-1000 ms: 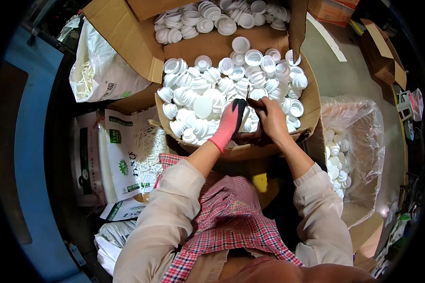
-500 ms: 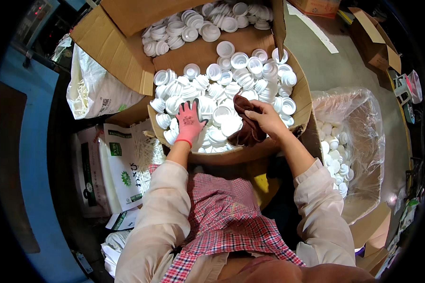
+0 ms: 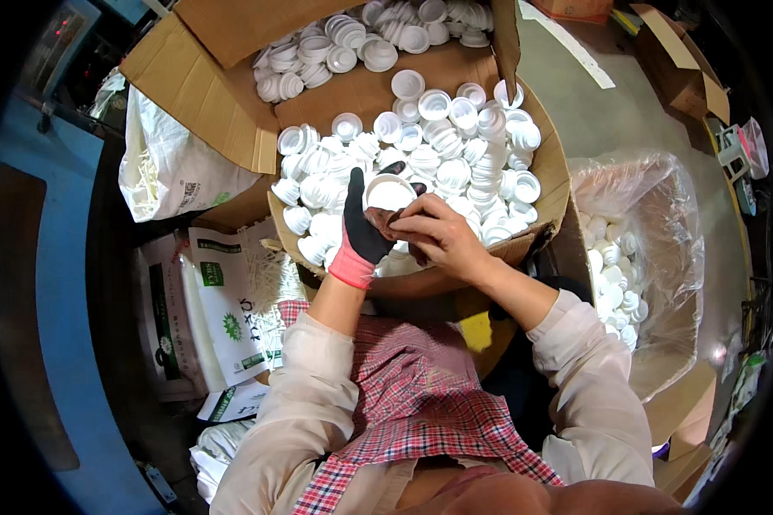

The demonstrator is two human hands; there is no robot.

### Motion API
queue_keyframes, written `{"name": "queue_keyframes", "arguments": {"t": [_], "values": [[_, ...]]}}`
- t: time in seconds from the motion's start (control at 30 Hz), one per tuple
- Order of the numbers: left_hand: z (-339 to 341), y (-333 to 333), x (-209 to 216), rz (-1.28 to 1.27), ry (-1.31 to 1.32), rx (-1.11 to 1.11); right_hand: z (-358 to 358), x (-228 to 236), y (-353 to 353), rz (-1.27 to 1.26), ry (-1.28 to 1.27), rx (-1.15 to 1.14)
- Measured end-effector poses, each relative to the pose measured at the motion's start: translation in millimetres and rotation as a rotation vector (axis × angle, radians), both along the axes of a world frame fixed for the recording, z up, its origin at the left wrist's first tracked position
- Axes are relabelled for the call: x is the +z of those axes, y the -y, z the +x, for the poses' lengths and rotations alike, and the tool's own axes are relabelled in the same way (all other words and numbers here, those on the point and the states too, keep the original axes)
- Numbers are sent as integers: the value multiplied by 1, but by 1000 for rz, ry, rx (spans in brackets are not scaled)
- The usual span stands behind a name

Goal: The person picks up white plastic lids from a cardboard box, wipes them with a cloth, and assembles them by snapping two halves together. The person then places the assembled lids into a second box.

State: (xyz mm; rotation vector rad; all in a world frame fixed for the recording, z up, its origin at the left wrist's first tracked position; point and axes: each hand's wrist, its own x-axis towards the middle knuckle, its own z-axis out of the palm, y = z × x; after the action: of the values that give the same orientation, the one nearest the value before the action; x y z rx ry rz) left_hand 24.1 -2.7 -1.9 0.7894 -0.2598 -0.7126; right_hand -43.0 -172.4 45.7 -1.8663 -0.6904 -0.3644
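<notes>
My left hand (image 3: 366,225), in a pink glove with a black palm, is turned palm up and closed round a round white plastic cap (image 3: 389,192). The cap's hollow side faces up. Bare and ungloved, my right hand (image 3: 436,233) pinches a dark brown cloth (image 3: 381,218) against the cap's near edge. Most of the cloth is hidden under the fingers. Both hands are over the near part of a cardboard box (image 3: 558,176) heaped with similar white caps (image 3: 449,172).
Beyond lies more of the white caps (image 3: 349,34) on cardboard. To the right, a plastic-lined box (image 3: 674,249) holds white pieces. On the left are a white sack (image 3: 159,167), printed plastic bags (image 3: 223,300) and thin white sticks (image 3: 276,275).
My left hand has turned from palm down on the heap to palm up, now holding a cap. My right hand has brought the brown cloth leftward onto that cap.
</notes>
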Motion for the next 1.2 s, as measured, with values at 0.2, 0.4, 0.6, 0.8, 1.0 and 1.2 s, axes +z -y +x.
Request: {"name": "queue_keyframes", "arguments": {"t": [0.2, 0.4, 0.6, 0.8, 1.0, 1.2], "values": [[-2, 4, -23, -510, -171, -243, 3, 5, -11, -27, 261, -28], [-29, 18, -12, 338, 454, 147, 11, 20, -6, -38, 150, -272], [-37, 36, 36, 618, 898, 699, 25, -13, 1, -26, -81, -510], [8, 2, -19, 810, 1066, 1124, 15, -32, -37, 31, -303, -248], [37, -39, 27, -214, -79, 676, 49, -68, -16, -237, -273, -53], [22, -19, 55, -750, -393, 145, 135, -152, 112, -828, -460, -780]]}}
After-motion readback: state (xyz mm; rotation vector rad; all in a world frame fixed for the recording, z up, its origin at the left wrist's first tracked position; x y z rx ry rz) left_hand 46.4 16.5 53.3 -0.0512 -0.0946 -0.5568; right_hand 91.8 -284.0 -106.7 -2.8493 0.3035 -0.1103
